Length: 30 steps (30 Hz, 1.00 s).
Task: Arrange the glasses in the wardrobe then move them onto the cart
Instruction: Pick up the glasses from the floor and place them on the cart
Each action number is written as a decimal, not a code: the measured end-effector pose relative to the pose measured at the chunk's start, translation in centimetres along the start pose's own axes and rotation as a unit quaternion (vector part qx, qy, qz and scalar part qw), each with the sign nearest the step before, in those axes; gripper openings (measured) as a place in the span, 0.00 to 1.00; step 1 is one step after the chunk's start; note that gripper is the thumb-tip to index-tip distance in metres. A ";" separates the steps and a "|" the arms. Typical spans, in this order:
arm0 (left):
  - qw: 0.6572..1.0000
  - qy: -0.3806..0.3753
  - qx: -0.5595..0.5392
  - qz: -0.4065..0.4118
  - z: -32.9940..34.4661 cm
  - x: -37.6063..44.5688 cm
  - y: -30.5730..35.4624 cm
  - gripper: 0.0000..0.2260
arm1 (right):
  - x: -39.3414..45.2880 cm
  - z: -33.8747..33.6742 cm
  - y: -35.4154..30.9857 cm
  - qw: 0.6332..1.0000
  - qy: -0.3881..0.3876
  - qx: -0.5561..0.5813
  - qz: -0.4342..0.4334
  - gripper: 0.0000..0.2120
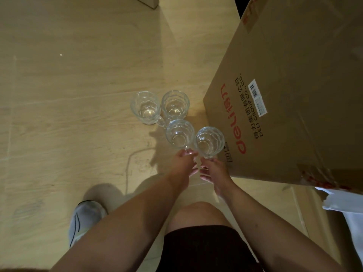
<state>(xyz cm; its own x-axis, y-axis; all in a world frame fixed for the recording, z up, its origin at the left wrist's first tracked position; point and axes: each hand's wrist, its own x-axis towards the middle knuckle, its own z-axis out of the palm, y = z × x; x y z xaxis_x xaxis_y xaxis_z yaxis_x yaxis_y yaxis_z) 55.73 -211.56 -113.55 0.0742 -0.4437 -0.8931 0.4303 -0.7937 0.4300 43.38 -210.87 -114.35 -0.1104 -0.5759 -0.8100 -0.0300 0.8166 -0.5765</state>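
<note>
Several clear dimpled glass mugs stand on the pale wooden floor. Two sit at the back: the far left mug and the far right mug. Nearer to me are the left front mug and the right front mug. My left hand pinches the handle of the left front mug. My right hand grips the handle of the right front mug, close to the cardboard box. Neither wardrobe nor cart is in view.
A large brown cardboard box with red lettering fills the right side, almost touching the right front mug. Below it lies something white. My knee and a white shoe are at the bottom.
</note>
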 end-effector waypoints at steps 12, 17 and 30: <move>0.997 0.047 0.058 -0.008 -3.6 -7.3 2.8 0.09 | -7.1 0.7 -3.5 0.994 0.092 0.001 0.058 0.08; 0.997 0.051 0.052 -0.033 -4.6 -17.4 7.4 0.10 | -16.3 -0.1 -8.4 0.993 0.088 0.010 0.079 0.07; 0.996 0.060 0.050 0.038 -1.1 -48.6 24.0 0.13 | -42.7 -1.5 -29.0 0.999 0.010 -0.032 0.002 0.07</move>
<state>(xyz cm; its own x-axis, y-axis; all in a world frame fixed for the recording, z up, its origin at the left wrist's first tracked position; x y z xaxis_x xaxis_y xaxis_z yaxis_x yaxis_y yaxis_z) 63.42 -208.62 -59.96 0.2118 -0.4557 -0.8646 0.3283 -0.8001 0.5021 47.46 -209.92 -62.88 -0.1300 -0.5730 -0.8092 -0.0922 0.8196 -0.5655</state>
